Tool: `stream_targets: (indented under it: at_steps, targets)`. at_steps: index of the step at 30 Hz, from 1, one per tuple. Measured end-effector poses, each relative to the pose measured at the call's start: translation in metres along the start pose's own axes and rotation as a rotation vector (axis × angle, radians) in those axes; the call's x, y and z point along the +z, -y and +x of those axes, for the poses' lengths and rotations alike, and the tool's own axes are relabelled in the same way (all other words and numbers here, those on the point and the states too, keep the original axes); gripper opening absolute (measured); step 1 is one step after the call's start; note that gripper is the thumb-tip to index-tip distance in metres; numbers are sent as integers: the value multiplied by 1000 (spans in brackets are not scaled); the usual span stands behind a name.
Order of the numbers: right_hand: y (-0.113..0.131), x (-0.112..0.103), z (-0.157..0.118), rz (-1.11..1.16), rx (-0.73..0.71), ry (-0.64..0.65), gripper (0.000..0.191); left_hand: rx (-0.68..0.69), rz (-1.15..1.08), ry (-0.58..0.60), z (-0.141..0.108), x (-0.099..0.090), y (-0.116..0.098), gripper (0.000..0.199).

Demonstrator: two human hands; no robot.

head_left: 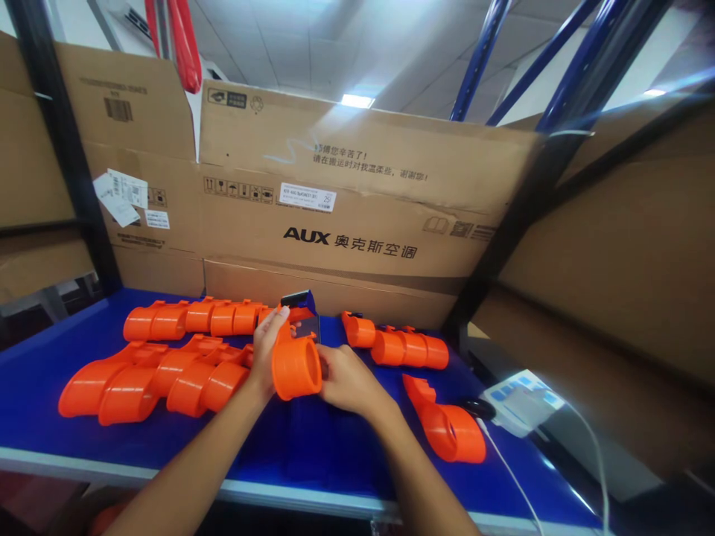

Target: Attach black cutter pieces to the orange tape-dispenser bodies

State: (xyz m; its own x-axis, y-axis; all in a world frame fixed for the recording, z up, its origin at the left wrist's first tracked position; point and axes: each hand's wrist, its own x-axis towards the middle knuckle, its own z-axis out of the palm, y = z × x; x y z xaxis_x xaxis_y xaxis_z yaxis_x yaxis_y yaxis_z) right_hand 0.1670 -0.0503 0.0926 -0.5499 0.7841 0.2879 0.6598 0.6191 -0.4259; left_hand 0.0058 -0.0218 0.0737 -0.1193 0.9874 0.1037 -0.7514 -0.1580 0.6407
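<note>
My left hand (264, 356) is closed around an orange plastic ring-shaped holder (295, 368), raised over the blue tabletop with its round end towards me. My right hand (347, 378) is bent in against the holder's right edge. Its fingertips are hidden behind the ring, so what they grip cannot be made out. Just beyond the hands is a small dark blue and black object (300, 301), partly covered. Similar orange holders lie in two rows (167, 320) (131, 391) on the left, and another group (410, 348) lies at the back right.
A single orange holder (455, 435) lies at the right, near a black mouse-like object (479, 407). Beside it are a white and blue box (522, 402) and a white cable (595, 439). Cardboard (251, 246) walls the back; dark posts (503, 231) stand at both sides.
</note>
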Motion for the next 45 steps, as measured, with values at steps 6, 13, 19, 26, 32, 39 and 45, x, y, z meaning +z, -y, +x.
stream_targets:
  at_steps: [6,13,19,26,32,39,45]
  targets:
    - [-6,4,-1,12,-6,-94,5,98,109,3,0,0,1,39]
    - [-26,1,-3,125,21,-444,27,80,282,122,-2,-2,6,49]
    - [-31,3,-2,42,-39,-615,48,5,299,199,-8,2,16,53]
    - [-38,14,-3,-143,-126,-672,44,1,452,299,-5,-2,21,53]
    - [-40,18,-2,-141,-171,-645,42,21,474,316,-3,-3,22,49]
    - [-42,20,0,-140,-205,-637,43,31,428,328,-3,-3,20,46]
    - [-43,14,-2,-174,-228,-573,51,8,388,272,-2,-4,19,46]
